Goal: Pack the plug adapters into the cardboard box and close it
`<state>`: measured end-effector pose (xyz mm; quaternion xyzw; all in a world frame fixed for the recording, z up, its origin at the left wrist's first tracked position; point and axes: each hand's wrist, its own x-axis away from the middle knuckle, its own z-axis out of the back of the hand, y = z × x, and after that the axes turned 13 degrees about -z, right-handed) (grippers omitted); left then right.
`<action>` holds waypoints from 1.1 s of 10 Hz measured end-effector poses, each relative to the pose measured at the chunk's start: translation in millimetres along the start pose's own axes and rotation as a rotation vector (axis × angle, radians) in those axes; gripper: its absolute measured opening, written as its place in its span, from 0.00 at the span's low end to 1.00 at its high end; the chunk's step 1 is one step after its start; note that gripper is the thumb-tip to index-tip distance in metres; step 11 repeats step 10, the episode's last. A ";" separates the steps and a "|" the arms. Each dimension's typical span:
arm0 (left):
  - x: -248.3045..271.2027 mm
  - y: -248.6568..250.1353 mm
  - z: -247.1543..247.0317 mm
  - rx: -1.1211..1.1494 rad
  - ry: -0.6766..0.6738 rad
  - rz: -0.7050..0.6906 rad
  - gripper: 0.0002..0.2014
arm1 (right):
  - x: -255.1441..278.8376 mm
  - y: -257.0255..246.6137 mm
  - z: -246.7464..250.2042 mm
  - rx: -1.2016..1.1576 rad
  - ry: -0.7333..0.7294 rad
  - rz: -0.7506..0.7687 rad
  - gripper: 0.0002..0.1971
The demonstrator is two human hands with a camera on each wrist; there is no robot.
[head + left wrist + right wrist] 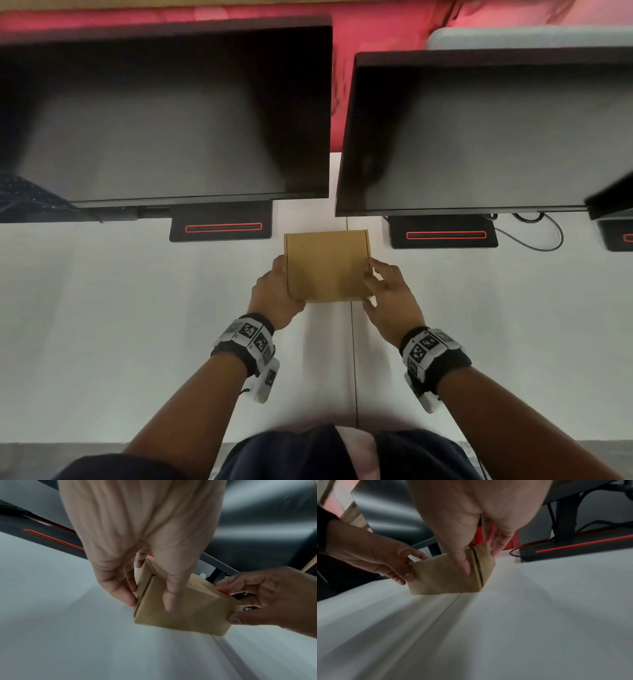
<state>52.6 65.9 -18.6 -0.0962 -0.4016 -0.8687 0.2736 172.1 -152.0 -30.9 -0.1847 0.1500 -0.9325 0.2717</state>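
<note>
The cardboard box (327, 265) sits on the white table (137, 308), right over the seam (354, 359) where two tabletops meet, in the gap between the two black monitor stands. Its lid is down and, seen from above, the top is one flat brown face. The person's left hand (274, 294) grips the box at its left side, thumb laid along the front edge and fingers (120, 588) curled down against the left wall, next to a thin dark slit where the side flap tucks in. The right hand (390, 301) holds the right side, thumb on the near front corner and fingers spread over the right edge of the lid and down the right wall. From the left wrist view, a narrow gap shows at that right edge, with something dark and shiny just inside it, too blurred to name. So the plug adapters themselves cannot be made out with any certainty. Behind the box stand a left monitor (164, 116) and a right monitor (479, 137), both with dark screens, each base showing a red strip. A black cable (544, 236) loops on the table by the right base. Both wrists wear bands with black-and-white markers.
</note>
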 end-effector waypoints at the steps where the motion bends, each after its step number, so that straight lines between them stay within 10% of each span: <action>1: -5.6 2.3 -4.1 -0.028 0.033 -0.003 0.38 | -8.1 0.1 5.2 0.034 0.040 0.016 0.22; 7: 3.8 21.5 14.9 -0.254 -0.112 -0.002 0.40 | -7.1 -26.4 25.5 0.176 -0.078 -0.101 0.23; 11: 18.5 54.4 33.7 -0.467 0.041 -0.266 0.12 | -15.1 -67.0 55.2 0.196 -0.015 0.014 0.17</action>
